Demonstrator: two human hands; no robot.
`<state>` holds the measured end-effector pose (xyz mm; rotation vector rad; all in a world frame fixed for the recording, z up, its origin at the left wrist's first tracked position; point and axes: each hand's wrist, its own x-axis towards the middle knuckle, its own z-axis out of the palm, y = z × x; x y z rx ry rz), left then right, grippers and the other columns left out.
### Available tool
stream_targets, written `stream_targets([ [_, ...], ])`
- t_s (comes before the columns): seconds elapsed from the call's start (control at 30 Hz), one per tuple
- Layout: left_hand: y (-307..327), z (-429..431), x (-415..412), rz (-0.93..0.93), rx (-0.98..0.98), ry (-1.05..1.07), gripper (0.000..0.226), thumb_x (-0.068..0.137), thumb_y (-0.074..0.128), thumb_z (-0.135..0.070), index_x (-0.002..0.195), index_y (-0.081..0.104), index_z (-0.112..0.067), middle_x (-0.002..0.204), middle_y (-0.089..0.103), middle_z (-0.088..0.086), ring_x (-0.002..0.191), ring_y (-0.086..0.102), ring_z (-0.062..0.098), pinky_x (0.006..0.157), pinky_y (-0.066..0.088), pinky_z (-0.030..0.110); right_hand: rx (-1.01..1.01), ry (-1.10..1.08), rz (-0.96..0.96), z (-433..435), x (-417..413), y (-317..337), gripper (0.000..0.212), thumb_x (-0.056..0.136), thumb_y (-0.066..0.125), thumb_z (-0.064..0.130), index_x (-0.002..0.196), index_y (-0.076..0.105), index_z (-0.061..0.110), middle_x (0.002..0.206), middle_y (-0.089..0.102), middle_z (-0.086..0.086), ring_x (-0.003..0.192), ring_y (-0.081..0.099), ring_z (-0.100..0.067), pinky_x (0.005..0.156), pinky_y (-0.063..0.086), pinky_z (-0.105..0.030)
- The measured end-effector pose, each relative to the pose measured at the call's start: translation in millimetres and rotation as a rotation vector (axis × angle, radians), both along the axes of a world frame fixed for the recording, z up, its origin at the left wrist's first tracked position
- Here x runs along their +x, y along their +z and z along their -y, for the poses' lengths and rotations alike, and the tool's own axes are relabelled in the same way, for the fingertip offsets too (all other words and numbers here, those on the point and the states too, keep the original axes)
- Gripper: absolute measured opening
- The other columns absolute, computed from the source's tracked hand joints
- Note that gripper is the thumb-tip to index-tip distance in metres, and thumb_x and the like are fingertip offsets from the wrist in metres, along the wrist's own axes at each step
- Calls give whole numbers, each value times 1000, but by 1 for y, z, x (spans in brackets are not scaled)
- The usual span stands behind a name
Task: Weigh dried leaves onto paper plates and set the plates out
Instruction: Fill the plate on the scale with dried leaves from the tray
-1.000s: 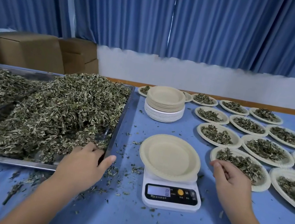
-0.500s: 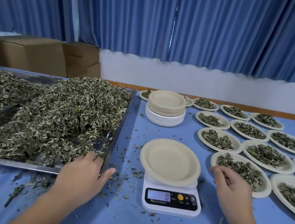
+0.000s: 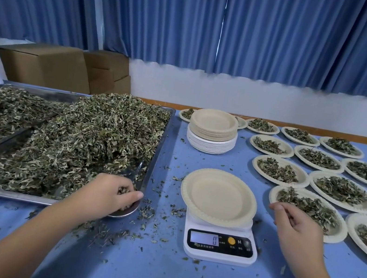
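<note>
Broadly, a blue cloth-covered table carries a shiny steel tray along its left edge, heaped with crinkled grey-green dried leaves. Toward the right edge lie round, rimmed filled plates; a stack of bare ones sits near the far edge. A white plastic scale near the middle bears one bare plate. The left hand curls its grip around leaves at the tray's near right corner. The right hand hovers beside the scale, fingers loosely curled, pinching nothing visible.
</note>
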<state>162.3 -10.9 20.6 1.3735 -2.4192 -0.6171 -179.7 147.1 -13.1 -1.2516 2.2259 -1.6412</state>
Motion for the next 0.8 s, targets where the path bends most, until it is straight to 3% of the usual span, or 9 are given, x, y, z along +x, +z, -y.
stream_targets([
  [0.07,5,7,0,-34,1,19,26,90,56,-51,76,64,-30,51,62,0,35,35,8,38,27,21,-1,6,0,-1,0,0,19,96,54,20,90,72,23,71,66,-3,68,60,-17,59,44,-30],
  [0.17,17,17,-4,-101,-64,65,29,90,54,-51,77,64,-27,36,44,-4,30,25,5,33,20,18,-4,11,7,-1,0,1,19,95,55,20,87,71,24,67,64,-4,58,54,-14,56,42,-29],
  [0.3,35,24,-16,-206,-182,115,33,92,54,-49,73,63,-24,32,43,-6,27,25,6,30,19,15,-15,23,19,-1,-1,3,20,95,55,20,83,70,27,66,63,-5,61,53,-14,53,39,-20],
  [0.4,47,23,-32,-270,-244,111,35,92,56,-46,69,63,-22,35,46,-5,28,30,6,31,23,14,-12,32,24,-1,0,3,22,95,55,21,80,68,33,67,64,-7,62,55,-16,55,41,-25],
  [0.5,59,16,-56,-332,-287,92,34,92,57,-45,67,63,-23,39,51,-6,30,37,4,33,26,13,-16,28,20,-1,0,4,22,95,56,21,81,70,31,66,63,-7,59,55,-21,52,39,-18],
  [0.6,69,6,-88,-420,-311,20,33,92,58,-42,68,65,-22,50,59,-6,39,48,1,39,34,13,-15,37,25,0,0,3,21,95,55,21,82,69,30,74,67,-9,73,63,-29,64,49,-37],
  [0.67,71,-1,-111,-474,-264,-43,33,91,58,-43,71,67,-19,59,65,2,49,58,9,49,48,24,-14,42,23,0,1,4,23,95,55,21,80,67,34,77,68,-9,78,64,-32,69,50,-46],
  [0.7,69,-3,-122,-489,-244,-63,33,91,59,-44,72,67,-18,62,66,5,52,59,13,53,50,28,-15,43,21,0,1,4,24,95,55,21,79,67,35,76,68,-9,78,64,-31,68,50,-46],
  [0.8,57,-12,-154,-494,-187,-119,30,91,61,-43,72,66,-20,59,64,-2,48,52,4,51,44,22,-17,44,27,1,-1,2,25,95,55,22,77,66,37,76,68,-7,77,64,-30,63,48,-36],
])
